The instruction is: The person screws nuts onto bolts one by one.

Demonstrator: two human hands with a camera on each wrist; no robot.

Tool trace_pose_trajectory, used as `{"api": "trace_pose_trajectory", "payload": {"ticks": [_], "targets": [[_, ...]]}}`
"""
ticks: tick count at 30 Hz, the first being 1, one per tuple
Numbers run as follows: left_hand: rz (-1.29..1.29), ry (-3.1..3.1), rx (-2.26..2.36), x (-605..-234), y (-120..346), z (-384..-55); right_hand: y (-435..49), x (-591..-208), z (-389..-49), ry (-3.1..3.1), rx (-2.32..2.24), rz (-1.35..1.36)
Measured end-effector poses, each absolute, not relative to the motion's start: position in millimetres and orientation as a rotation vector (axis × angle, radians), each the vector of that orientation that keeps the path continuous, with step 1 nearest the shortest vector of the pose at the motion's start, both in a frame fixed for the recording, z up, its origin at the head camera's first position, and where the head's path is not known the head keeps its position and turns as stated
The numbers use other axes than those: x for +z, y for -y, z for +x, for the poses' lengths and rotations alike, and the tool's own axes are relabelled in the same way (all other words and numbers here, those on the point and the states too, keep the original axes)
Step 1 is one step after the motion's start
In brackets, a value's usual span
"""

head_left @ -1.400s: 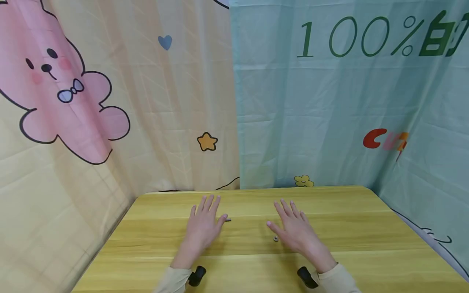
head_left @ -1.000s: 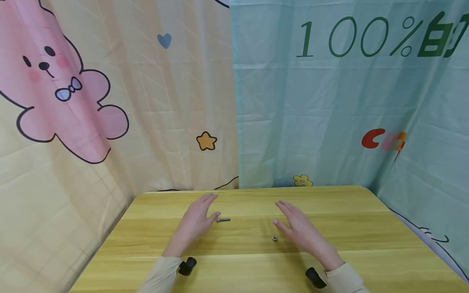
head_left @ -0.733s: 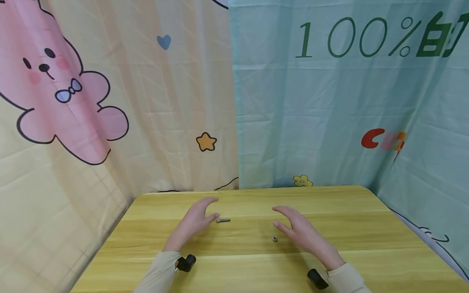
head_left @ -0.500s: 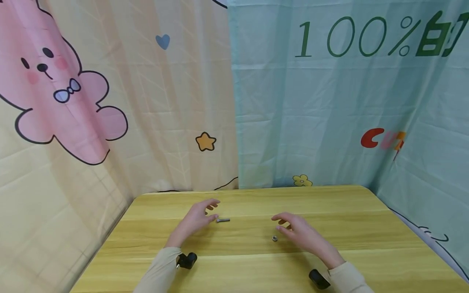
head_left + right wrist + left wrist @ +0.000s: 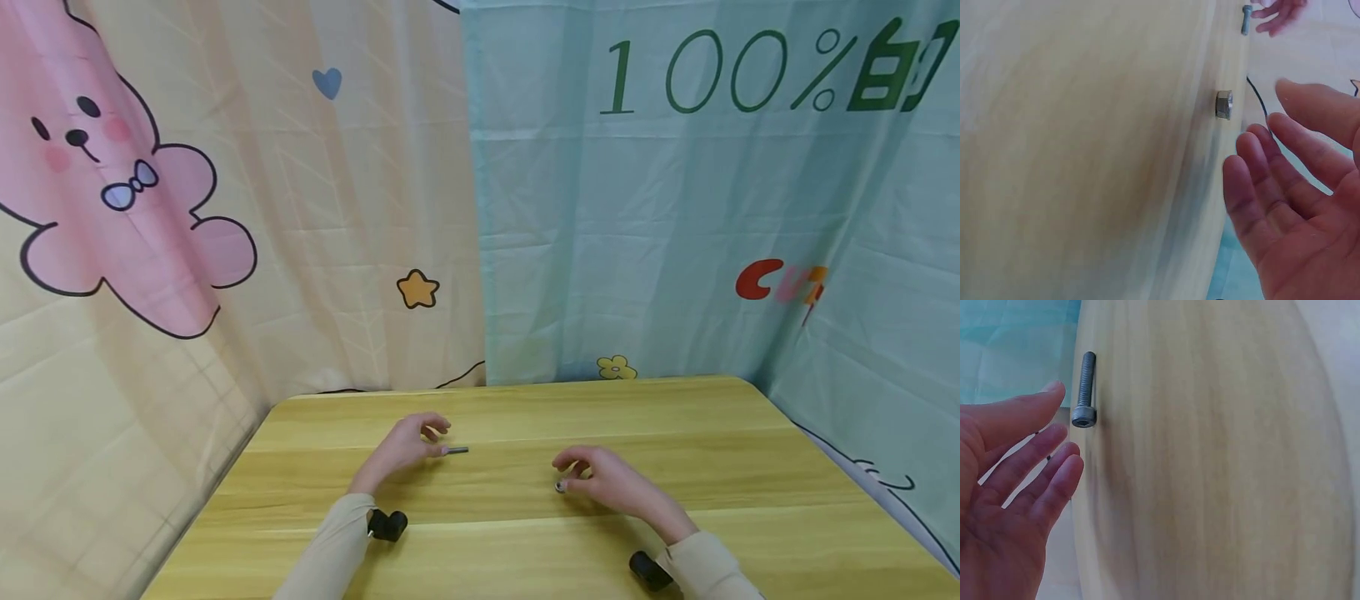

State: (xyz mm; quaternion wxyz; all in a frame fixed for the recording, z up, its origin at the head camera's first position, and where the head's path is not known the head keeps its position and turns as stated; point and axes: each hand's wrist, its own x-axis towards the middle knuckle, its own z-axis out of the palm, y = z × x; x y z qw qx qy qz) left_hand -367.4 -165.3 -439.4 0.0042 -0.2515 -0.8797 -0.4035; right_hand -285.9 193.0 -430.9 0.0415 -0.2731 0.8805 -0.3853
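Observation:
A grey socket-head bolt with a threaded shank lies on the wooden table, its head partly hidden by my left thumb in the head view. My left hand hovers beside it with relaxed, slightly bent fingers. In the left wrist view, a gap shows between these fingers and the bolt. To the right, a small metal hex nut stands on its edge on the wood. My right hand is just beside the nut, thumb and fingers apart. The right wrist view shows the nut untouched.
The wooden table has rounded far corners. Behind it hang a cream curtain and a light blue curtain. A black wrist camera sits at the left cuff, and another camera at the right.
Both hands have gone from flat, spread fingers to bent ones and have come down toward the table. The left thumb has moved to the bolt's head end, the right hand toward the nut.

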Motion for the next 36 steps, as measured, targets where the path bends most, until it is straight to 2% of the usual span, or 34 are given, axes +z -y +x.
{"api": "trace_pose_trajectory", "payload": {"ticks": [36], "targets": [[-0.676, 2.704, -1.487, -455.3, 168.0, -373.7, -192.3, -444.1, -300.2, -2.563, -1.215, -0.835]]}}
